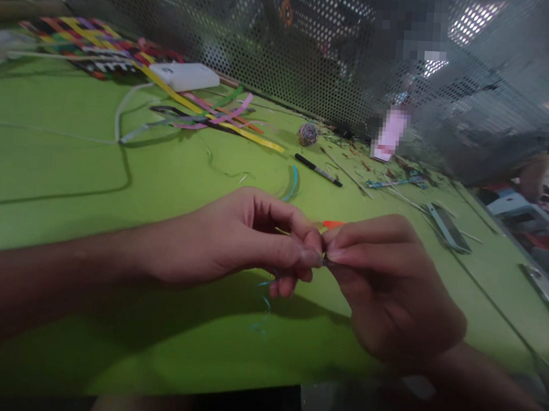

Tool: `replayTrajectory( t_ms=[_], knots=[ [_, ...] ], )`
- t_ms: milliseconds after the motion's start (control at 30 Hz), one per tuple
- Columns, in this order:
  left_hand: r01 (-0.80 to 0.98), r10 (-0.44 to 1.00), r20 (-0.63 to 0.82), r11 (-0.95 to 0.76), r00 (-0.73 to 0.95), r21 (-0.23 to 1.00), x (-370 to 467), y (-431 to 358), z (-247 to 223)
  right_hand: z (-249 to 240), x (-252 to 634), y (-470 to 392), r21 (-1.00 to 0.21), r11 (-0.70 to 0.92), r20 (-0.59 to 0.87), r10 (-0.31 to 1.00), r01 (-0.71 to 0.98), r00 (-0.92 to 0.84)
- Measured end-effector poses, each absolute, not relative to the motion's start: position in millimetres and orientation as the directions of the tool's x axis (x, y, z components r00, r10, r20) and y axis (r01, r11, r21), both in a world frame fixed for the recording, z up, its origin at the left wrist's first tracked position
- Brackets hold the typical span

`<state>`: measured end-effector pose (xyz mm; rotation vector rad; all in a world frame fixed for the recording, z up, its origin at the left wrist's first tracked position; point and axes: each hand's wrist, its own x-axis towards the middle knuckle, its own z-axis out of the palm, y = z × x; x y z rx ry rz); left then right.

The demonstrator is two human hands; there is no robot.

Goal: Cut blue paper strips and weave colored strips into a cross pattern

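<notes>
Near the middle of the head view, my left hand [259, 235] and my right hand [390, 279] meet fingertip to fingertip above the green table. Both are closed in a pinch on something very small, mostly covered by the fingers. A blue strip [294, 183] curves out beyond my left fingers. Below the same hand, thin blue strands [265, 306] hang, blurred. An orange piece [332, 224] shows just behind where the fingertips meet; whether it is held or lies on the table I cannot tell.
Coloured strips [224, 117] and a woven strip piece [94, 43] lie at the back left beside a white power bank-like box [184, 76]. A pen [317, 170], a ball of thread [307, 134] and a cutter-like tool [448, 227] lie further right. A perforated metal panel [282, 59] borders the back.
</notes>
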<state>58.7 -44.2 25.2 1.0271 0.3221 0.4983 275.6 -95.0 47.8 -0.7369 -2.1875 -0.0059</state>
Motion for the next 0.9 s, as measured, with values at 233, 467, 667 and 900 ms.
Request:
replayTrajectory(
  t_ms=[233,467,667,900],
  knots=[
    [-0.239,0.528,-0.017,0.412,0.849,0.879,58.0,-43.6,24.7,49.1,275.6,-93.7,-0.239,0.849,0.704,0.486,0.472,-0.517],
    [-0.222,0.546,-0.019,0.371,0.837,0.902,56.9,-43.4,25.6,48.4,275.6,-94.1,-0.25,0.838,0.706,0.5,0.485,-0.501],
    [-0.216,0.538,0.005,0.329,0.843,0.919,58.2,-40.9,27.9,47.7,277.2,-94.2,-0.261,0.836,0.697,0.509,0.482,-0.505],
    [-0.222,0.543,0.01,0.327,0.84,0.919,57.5,-42.2,28.8,49.0,279.1,-94.0,-0.248,0.836,0.67,0.513,0.49,-0.537]
  ],
)
